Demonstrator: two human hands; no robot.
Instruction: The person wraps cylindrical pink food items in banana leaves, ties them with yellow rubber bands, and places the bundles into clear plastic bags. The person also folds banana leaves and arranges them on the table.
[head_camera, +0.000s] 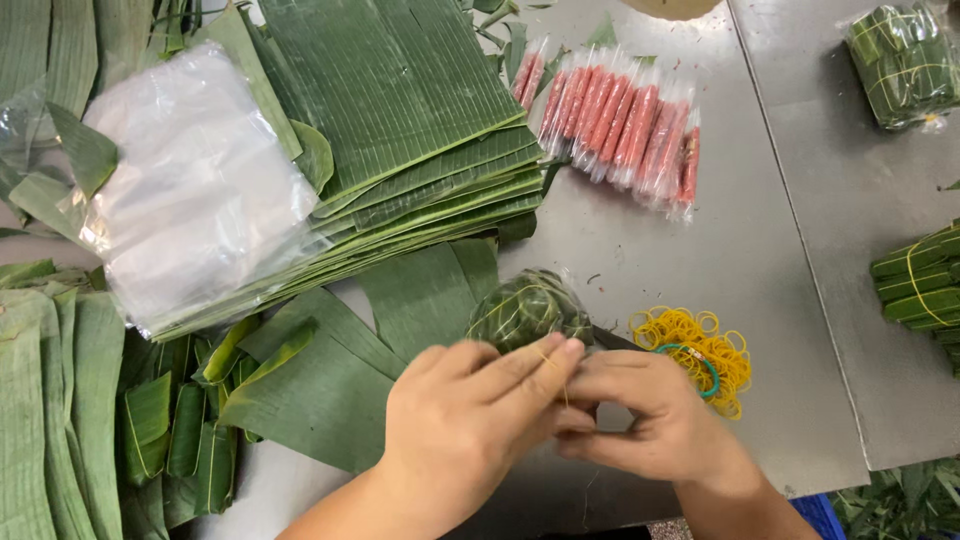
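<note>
Head view: the left hand (465, 415) and right hand (655, 420) meet at 6 o'clock, fingers pinched narrow on a yellow band (552, 372) stretched between them. The leaf parcel (527, 308) sits on the surface (760, 300) just beyond the fingertips, toward 12. Loose bands (700, 345) lie at 3 o'clock, the leaf stack (400, 120) at 11. Stretched thin, the band could snap or slip off a fingertip, and the parcel might loosen.

Ribbed matt green banana leaves (400, 100), glossy clear plastic sheets (195, 190), smooth dull grey metal table (760, 300), yellow rubber bands (700, 345)
</note>
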